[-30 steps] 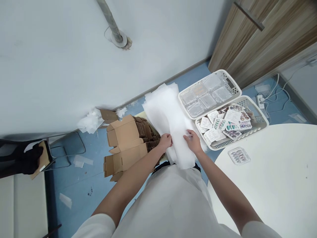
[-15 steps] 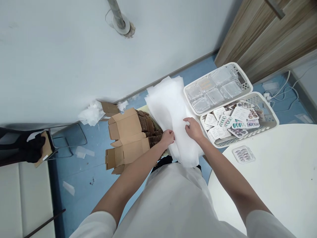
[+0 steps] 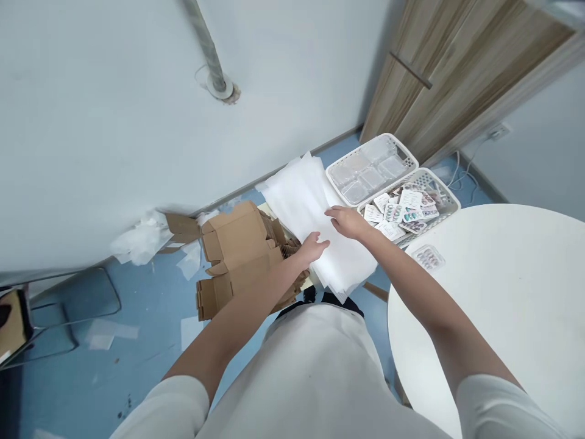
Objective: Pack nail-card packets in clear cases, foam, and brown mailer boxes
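A stack of thin white packing sheets [image 3: 302, 194] lies in front of me, its edges slightly fanned. My left hand [image 3: 313, 249] is over the stack's left side, thumb and index finger apart, holding nothing. My right hand [image 3: 346, 222] is on or just above the sheets farther right, its fingers stretched out and open. Left of the sheets sits a pile of unfolded brown cardboard boxes [image 3: 237, 236], partly covered by my left forearm. Whether either hand touches the top sheet I cannot tell.
To the right stand a white basket [image 3: 335, 183] of clear plastic cases and another basket [image 3: 452, 207] of carded press-on nails. A round white table [image 3: 498, 286] bears a small clear case [image 3: 428, 258]. A chair [image 3: 68, 311] and paper scraps are at left.
My left hand has let go of the sheet it pinched, and its fingers have opened. The raised sheet now lies flatter. The view has turned, showing more of the table.
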Available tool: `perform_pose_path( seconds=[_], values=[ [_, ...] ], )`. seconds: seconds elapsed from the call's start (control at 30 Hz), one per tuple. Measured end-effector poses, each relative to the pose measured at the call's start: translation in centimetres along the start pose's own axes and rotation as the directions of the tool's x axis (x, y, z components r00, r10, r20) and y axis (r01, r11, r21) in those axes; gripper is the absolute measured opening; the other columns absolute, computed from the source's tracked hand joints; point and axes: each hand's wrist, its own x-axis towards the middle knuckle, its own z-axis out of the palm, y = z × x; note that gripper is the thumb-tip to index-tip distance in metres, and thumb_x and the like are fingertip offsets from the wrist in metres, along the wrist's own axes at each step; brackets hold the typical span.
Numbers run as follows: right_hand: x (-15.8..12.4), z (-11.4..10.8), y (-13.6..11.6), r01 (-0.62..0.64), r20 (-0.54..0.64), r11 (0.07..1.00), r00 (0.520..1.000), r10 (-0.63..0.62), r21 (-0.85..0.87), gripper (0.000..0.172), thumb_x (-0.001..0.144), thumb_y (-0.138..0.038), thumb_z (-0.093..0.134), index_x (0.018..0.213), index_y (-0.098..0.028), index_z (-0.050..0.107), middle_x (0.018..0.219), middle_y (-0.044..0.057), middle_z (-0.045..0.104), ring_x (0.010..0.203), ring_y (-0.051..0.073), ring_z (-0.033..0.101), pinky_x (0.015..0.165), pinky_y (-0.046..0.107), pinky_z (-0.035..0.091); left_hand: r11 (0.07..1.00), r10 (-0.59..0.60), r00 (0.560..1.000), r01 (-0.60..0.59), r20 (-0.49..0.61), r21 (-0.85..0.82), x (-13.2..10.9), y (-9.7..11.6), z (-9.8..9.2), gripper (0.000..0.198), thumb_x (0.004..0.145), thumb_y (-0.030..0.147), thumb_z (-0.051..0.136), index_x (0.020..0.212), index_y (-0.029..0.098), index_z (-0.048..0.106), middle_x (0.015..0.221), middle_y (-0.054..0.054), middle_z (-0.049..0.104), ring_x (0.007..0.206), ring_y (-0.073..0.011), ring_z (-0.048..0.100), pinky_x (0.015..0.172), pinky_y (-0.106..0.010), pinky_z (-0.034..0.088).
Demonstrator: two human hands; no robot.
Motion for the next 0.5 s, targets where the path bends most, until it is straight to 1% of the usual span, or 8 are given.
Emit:
perform_pose_path(
  seconds=[0.07, 0.13, 0.23, 0.3, 0.37, 0.5],
  values=[
    [-0.2, -1.1, -0.9, 0.009, -0.006, 0.999, 1.0, -0.009, -0.054, 0.037, 0.079, -0.011, 0.037, 0.111, -0.018, 0.054, 0.114, 0.006, 0.056, 0.097, 0.02, 0.055, 0.078, 0.031, 0.043, 0.998, 0.059, 0.998, -0.058, -0.016, 0.004, -0.2, 0.1, -0.2, 0.063, 0.07, 0.046, 0.057, 0.126, 0.025, 0.035, 0.135, -0.01, 0.035, 0.116, -0.0243, 0.041, 0.076, -0.028, 0.044],
    [-0.9, -2.2, -2.0, 0.015, -0.015, 0.995, 1.0, -0.016, -0.104, 0.037, 0.079, -0.01, 0.036, 0.11, -0.017, 0.055, 0.112, 0.007, 0.058, 0.098, 0.02, 0.055, 0.08, 0.03, 0.042, 0.992, 0.124, 0.992, -0.124, -0.007, 0.006, -0.7, 0.3, -0.4, 0.063, 0.07, 0.044, 0.058, 0.126, 0.024, 0.036, 0.135, -0.011, 0.035, 0.117, -0.0248, 0.041, 0.077, -0.029, 0.043],
    [-2.9, -3.9, -4.3, 0.001, -0.051, 0.979, 0.999, -0.012, -0.202, 0.038, 0.079, -0.009, 0.035, 0.111, -0.016, 0.054, 0.109, 0.008, 0.059, 0.095, 0.019, 0.056, 0.078, 0.028, 0.042, 0.972, 0.235, 0.972, -0.235, 0.029, 0.006, -2.2, 0.5, -0.7, 0.064, 0.071, 0.04, 0.058, 0.127, 0.019, 0.034, 0.136, -0.014, 0.033, 0.118, -0.0247, 0.039, 0.081, -0.029, 0.041],
    [-5.1, -4.9, -6.0, -0.021, -0.092, 0.96, 0.996, -0.005, -0.278, 0.039, 0.08, -0.009, 0.034, 0.113, -0.017, 0.053, 0.109, 0.008, 0.058, 0.091, 0.019, 0.057, 0.073, 0.027, 0.042, 0.957, 0.29, 0.956, -0.29, 0.047, 0.003, -3.3, 0.5, -0.8, 0.066, 0.07, 0.038, 0.059, 0.127, 0.018, 0.033, 0.136, -0.015, 0.032, 0.117, -0.0245, 0.04, 0.082, -0.029, 0.04],
    [-7.7, -5.6, -7.6, -0.058, -0.138, 0.936, 0.99, 0.01, -0.347, 0.04, 0.08, -0.009, 0.034, 0.115, -0.018, 0.052, 0.111, 0.008, 0.057, 0.089, 0.019, 0.058, 0.069, 0.026, 0.042, 0.947, 0.32, 0.946, -0.321, 0.058, -0.002, -4.4, 0.2, -0.7, 0.068, 0.069, 0.038, 0.06, 0.127, 0.018, 0.033, 0.136, -0.015, 0.032, 0.114, -0.0246, 0.043, 0.083, -0.03, 0.04],
    [-13.3, -6.2, -10.3, -0.132, -0.191, 0.881, 0.98, 0.048, -0.454, 0.042, 0.081, -0.01, 0.033, 0.119, -0.02, 0.048, 0.113, 0.009, 0.056, 0.079, 0.018, 0.06, 0.061, 0.026, 0.042, 0.932, 0.361, 0.929, -0.359, 0.079, -0.036, -6.0, -0.4, -0.1, 0.075, 0.067, 0.039, 0.063, 0.13, 0.018, 0.027, 0.137, -0.016, 0.03, 0.113, -0.0247, 0.045, 0.082, -0.03, 0.041]
  ],
)
